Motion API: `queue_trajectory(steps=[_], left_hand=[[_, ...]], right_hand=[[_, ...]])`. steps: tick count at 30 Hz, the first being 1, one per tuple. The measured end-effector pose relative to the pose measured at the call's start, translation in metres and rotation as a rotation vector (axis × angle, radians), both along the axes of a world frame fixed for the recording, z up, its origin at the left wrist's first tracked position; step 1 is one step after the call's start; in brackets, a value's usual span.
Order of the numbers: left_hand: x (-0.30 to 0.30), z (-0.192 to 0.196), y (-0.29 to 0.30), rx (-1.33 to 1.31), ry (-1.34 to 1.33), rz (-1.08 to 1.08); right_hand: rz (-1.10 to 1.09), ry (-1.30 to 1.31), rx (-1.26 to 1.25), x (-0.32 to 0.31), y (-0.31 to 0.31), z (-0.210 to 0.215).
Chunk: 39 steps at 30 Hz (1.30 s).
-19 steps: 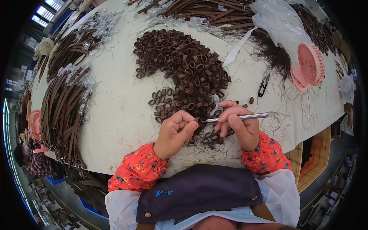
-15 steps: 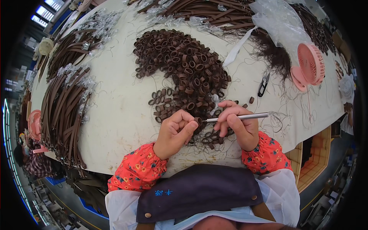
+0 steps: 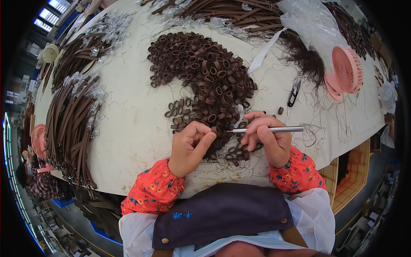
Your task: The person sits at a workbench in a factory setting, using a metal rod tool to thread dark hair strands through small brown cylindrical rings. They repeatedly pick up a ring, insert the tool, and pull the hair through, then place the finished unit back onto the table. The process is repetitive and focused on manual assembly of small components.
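Note:
Between the thumb and fingers of my left hand (image 3: 192,147) a small brown strap loop (image 3: 215,129) is pinched. My right hand (image 3: 269,139) grips a slim silver pen-like tool (image 3: 280,129), held level, its thin tip pointing left at the loop with a small gap between them. Just beyond both hands spreads a big heap of brown strap loops (image 3: 205,73). A few more loops (image 3: 239,152) lie under and beside my right hand, mixed with loose dark threads.
Bundles of brown straps (image 3: 75,124) lie at the left, and more straps (image 3: 235,13) at the far side. To the right are black thread snips (image 3: 293,93), a pink fan (image 3: 346,70) and clear plastic wrap (image 3: 310,25). A yellowish crate (image 3: 353,175) stands below the table edge.
My left hand has drawn slightly left and up with the loop, away from the tool's tip. My right hand and the tool have shifted a little to the right.

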State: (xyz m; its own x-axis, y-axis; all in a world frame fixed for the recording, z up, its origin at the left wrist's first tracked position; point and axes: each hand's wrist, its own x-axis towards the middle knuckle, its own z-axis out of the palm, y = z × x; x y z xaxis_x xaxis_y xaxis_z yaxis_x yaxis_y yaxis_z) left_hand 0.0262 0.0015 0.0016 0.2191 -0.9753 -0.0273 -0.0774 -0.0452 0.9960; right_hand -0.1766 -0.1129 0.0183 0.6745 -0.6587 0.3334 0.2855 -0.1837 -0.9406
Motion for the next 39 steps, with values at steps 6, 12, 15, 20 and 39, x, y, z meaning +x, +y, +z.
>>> queue_trajectory(steps=[6, 12, 15, 20, 39], left_hand=[[0.005, 0.008, -0.005, -0.124, -0.537, 0.126], [0.006, 0.021, -0.010, -0.349, -0.900, -0.129], [0.003, 0.012, -0.010, -0.304, -0.942, -0.187], [0.000, -0.001, -0.010, -0.330, -1.032, -0.175], [-0.009, 0.000, -0.004, -0.148, -0.083, -0.196]], right_hand=[[-0.027, -0.008, -0.016, -0.002, -0.002, 0.000], [-0.021, -0.029, -0.011, -0.001, -0.002, 0.001], [0.000, -0.058, 0.008, 0.000, -0.001, 0.000], [0.008, -0.047, 0.040, -0.002, -0.001, 0.002], [-0.089, 0.181, -0.282, 0.001, 0.000, 0.002]])
